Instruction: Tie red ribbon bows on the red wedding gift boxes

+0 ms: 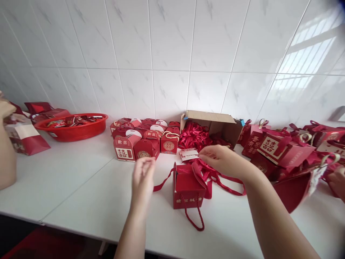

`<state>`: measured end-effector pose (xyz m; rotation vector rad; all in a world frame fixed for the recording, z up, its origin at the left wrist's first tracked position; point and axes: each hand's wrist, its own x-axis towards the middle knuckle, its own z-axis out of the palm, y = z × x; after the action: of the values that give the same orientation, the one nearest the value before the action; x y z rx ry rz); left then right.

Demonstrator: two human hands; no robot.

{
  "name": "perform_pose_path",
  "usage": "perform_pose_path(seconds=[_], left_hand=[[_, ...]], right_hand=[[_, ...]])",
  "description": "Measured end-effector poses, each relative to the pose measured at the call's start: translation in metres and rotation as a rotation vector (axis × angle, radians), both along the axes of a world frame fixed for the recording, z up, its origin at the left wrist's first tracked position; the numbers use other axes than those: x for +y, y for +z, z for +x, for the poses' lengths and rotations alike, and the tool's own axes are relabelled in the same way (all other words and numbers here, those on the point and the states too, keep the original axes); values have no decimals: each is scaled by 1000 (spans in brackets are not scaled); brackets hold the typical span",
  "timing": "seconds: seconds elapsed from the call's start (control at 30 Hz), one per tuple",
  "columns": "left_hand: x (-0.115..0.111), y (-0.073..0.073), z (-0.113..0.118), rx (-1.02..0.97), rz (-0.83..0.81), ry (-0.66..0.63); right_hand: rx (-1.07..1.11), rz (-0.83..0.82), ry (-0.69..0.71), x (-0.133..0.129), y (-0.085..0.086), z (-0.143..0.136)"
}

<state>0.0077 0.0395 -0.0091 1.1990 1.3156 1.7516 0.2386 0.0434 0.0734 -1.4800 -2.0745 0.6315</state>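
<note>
One red gift box (pixel 189 194) sits right in front of the person on the white table (pixel 81 187), between the two forearms, top flaps not closed and its one twisted cord handle (pixel 194 226) drooping onto the tabletop. One dark red ribbon (pixel 164 183) trails off the box's left side toward the left hand.

So, two hands on the job. Left hand (pixel 142 176) is up off the table, fingers bunched close together rather than spread, a bit blurry. Can't tell if it's got anything, or whether that ribbon runs into it or just behind it. Right hand (pixel 219 158) is beyond the box to the right, fingers bent and close together, tips right at the edge of one pale printed card (pixel 189 154). Pinching it or only touching? Can't tell.

Rest of the count: three boxes in the front row of the finished-looking cluster (pixel 125 149), more packed behind but overlapping too much to number. One cardboard carton (pixel 229 131) on its side with a heap of ribbons (pixel 195 136) spilling out, one red basin (pixel 72 133) of wrapped packets, and one big jumbled pile of ribboned boxes (pixel 285 153) on the right. Two other people just peek in, one at each edge.
</note>
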Motion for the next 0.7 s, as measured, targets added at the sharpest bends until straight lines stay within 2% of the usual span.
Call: perform_pose_path(seconds=[0.07,0.13,0.23,0.33,0.47,0.57,0.63,0.7], left_hand=[[6,-8,10,107,-148,-217],[8,-12,19,163,-240,-362],[6,-13,25,206,-300,-441],[-2,-7,21,226,-299,-479],[-16,4,8,240,-368,-608],[-24,12,-5,308,-428,-605],[-26,18,-12,346,-387,-560],[-26,24,-17,375,-336,-529]], right_hand=[[-35,-70,-30,-4,-14,8],[3,-116,-19,-7,-32,12],[163,-138,30,-13,-60,11],[250,-172,13,-24,-75,7],[370,-328,30,-45,-74,7],[407,-435,56,-52,-68,11],[389,-412,83,-51,-65,14],[367,-306,113,-49,-64,16]])
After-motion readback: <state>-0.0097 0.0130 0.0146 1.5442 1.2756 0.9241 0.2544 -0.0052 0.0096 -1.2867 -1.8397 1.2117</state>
